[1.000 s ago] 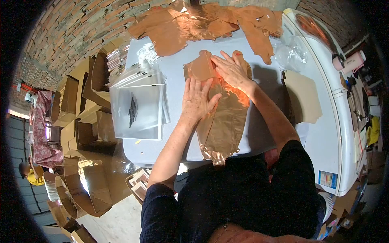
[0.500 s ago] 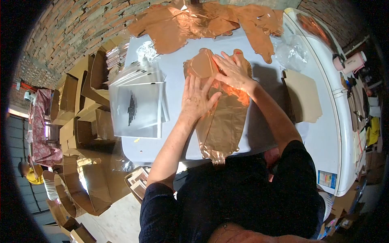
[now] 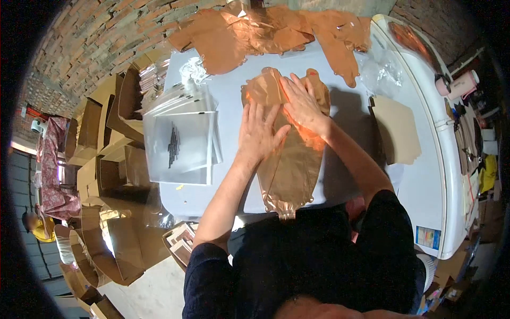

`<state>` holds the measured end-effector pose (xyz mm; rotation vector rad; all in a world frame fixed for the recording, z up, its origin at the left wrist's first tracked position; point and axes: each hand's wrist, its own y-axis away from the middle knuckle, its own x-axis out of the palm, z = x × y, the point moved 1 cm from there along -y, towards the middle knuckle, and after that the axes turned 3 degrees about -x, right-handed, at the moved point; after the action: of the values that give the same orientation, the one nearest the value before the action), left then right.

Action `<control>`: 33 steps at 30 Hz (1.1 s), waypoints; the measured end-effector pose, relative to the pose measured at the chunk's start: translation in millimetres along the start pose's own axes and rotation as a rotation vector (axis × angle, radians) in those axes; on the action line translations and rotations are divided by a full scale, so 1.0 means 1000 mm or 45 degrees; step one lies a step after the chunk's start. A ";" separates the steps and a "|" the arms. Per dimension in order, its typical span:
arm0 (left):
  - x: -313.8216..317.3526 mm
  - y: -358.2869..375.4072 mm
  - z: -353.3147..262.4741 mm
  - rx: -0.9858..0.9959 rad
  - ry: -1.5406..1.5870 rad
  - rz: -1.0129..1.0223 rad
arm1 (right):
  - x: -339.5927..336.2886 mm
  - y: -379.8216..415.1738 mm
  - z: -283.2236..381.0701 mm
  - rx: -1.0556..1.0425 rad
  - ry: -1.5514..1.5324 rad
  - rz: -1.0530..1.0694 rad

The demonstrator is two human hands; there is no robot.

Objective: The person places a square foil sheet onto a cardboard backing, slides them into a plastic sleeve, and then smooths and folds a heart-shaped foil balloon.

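Note:
A flat, uninflated copper foil balloon [image 3: 291, 173] lies lengthwise on the table in front of me, its lower end near the table's edge by my body. My left hand [image 3: 258, 130] rests on its left side, fingers spread and pointing away from me. Higher up on the right, my right hand [image 3: 307, 107] lies flat on the foil with its fingers stretched out. Creased, shiny foil shows between and below the hands. What lies directly under the palms is hidden.
More flat copper foil balloons [image 3: 223, 45] lie along the table's far edge. Clear plastic bags [image 3: 186, 151] are stacked at left, below a white tangle [image 3: 193, 70]. Cardboard sheets [image 3: 398, 133] and crumpled clear plastic [image 3: 382, 73] lie at right. Open cardboard boxes [image 3: 125, 252] stand left of the table [image 3: 175, 199].
My right hand has slid slightly toward my body over the foil. The upper left of the balloon looks flatter. My left hand has stayed nearly in place.

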<state>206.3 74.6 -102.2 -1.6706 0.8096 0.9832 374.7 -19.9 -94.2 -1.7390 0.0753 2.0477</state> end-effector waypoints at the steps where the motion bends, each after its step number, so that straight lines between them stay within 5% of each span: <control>1: -0.002 0.000 -0.001 -0.006 0.004 0.011 | -0.001 0.000 0.001 -0.020 0.012 -0.024; 29: -0.001 0.000 0.002 -0.033 0.072 0.058 | 0.004 -0.002 0.008 -0.091 0.118 0.280; 33: 0.003 0.002 0.004 0.001 0.095 -0.215 | 0.002 -0.002 0.009 -0.077 0.118 0.334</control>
<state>205.2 78.2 -106.3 -1.7529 0.7041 0.8081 366.8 -14.4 -93.6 -1.9495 0.2877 2.1683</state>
